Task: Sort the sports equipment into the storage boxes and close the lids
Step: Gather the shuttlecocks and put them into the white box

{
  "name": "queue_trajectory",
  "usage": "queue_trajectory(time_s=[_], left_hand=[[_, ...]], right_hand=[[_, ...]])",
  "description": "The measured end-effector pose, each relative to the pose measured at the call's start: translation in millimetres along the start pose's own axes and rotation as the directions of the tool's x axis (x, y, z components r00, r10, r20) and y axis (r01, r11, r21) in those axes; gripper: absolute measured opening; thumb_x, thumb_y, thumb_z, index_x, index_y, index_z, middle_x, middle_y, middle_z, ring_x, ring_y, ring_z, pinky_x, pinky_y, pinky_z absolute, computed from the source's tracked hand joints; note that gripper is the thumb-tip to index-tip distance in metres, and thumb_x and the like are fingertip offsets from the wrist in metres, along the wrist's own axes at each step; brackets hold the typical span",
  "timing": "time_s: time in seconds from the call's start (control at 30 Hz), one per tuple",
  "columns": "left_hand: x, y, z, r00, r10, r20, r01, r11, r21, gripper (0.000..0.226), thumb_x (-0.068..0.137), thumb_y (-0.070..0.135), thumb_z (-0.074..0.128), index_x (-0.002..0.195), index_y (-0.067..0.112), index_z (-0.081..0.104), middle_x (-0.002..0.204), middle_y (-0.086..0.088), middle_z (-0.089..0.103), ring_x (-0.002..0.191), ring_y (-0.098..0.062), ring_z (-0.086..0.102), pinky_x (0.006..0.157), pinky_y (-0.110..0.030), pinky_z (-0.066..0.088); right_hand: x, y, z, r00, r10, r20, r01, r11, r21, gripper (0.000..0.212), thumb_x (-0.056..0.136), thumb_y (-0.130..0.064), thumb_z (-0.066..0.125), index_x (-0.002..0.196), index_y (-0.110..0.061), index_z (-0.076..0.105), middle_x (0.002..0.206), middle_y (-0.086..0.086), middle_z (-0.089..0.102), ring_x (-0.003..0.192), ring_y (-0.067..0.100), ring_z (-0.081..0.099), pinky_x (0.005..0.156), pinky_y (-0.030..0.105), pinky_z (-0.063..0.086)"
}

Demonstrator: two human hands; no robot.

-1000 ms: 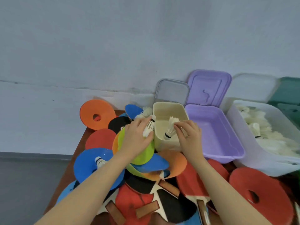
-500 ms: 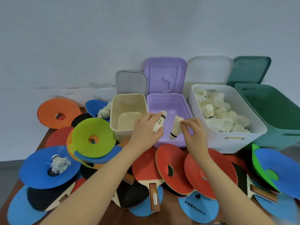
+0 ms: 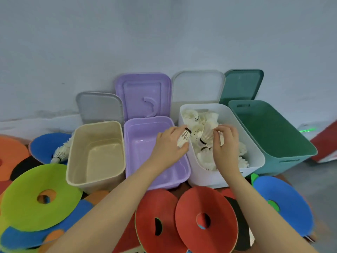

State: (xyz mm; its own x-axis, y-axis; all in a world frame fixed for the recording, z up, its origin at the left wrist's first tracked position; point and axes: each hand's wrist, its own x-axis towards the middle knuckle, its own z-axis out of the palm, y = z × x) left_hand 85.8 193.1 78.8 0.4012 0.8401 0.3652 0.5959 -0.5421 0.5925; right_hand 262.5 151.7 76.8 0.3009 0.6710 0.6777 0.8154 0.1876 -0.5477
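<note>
Mid-sort, the left hand (image 3: 168, 147) pinched a white feathered shuttlecock (image 3: 184, 138) over the white plastic box's (image 3: 255, 156) left rim, while the right hand's fingers (image 3: 221, 130), loosely curled and apparently empty, hovered above its pile; releasing inside seemed next.

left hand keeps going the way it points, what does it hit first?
Probably the near wall of the white box. The left hand holds a shuttlecock over the purple box, aimed right and away, cork end already about over that rim. If high enough, it meets the shuttlecock pile instead; depth unclear.
</note>
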Motion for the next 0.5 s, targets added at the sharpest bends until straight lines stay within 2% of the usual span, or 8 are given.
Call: queue_trajectory(time_s=[0.1,0.2,0.37,0.43,0.5], left_hand=[[26,15,15,0.999,-0.013,0.03,0.014,0.999,-0.031,0.06,0.079,0.036,0.048,0.135,0.018,0.042,0.129,-0.001,0.052,0.12,-0.02,0.043,0.087,-0.028,0.024],[51,27,35,0.999,-0.019,0.048,0.019,1.0,-0.001,0.055,0.087,0.028,0.056,0.139,0.017,0.038,0.136,-0.001,0.047,0.125,-0.021,0.039,0.097,-0.03,0.022],[87,41,76,0.998,-0.056,0.023,0.053,0.993,0.106,0.053,0.089,0.024,0.056,0.138,0.014,0.038,0.139,-0.004,0.044,0.128,-0.024,0.037,0.101,-0.033,0.023],[97,46,92,0.996,-0.087,-0.014,0.088,0.992,0.089,0.051,0.088,0.019,0.059,0.135,0.011,0.041,0.135,-0.007,0.043,0.125,-0.025,0.04,0.1,-0.033,0.027],[101,48,105,0.993,-0.12,-0.023,0.121,0.99,0.069,0.049,0.087,0.017,0.06,0.133,0.009,0.044,0.13,-0.009,0.044,0.117,-0.026,0.046,0.098,-0.033,0.034]], right_hand=[[21,26,-12,1.0,0.002,-0.024,-0.004,0.999,-0.051,0.007,0.09,-0.001,0.052,0.093,-0.002,0.059,0.099,0.009,0.054,0.093,0.022,0.05,0.082,0.03,0.042],[40,55,-22,1.0,0.026,0.009,-0.025,0.995,-0.092,0.007,0.09,-0.001,0.053,0.093,-0.002,0.06,0.102,0.01,0.054,0.094,0.024,0.05,0.077,0.023,0.037],[59,110,-15,0.978,0.042,0.205,0.0,0.98,-0.198,0.009,0.091,-0.009,0.054,0.093,-0.003,0.06,0.113,0.011,0.053,0.096,0.027,0.052,0.064,0.03,0.044],[60,127,-9,0.953,0.059,0.296,-0.004,0.983,-0.184,0.012,0.093,-0.012,0.053,0.098,-0.005,0.062,0.117,0.01,0.055,0.102,0.027,0.054,0.071,0.031,0.046],[59,138,-5,0.909,0.078,0.41,-0.023,0.99,-0.139,0.026,0.095,-0.015,0.049,0.117,-0.008,0.059,0.128,0.006,0.054,0.119,0.028,0.05,0.091,0.032,0.043]])
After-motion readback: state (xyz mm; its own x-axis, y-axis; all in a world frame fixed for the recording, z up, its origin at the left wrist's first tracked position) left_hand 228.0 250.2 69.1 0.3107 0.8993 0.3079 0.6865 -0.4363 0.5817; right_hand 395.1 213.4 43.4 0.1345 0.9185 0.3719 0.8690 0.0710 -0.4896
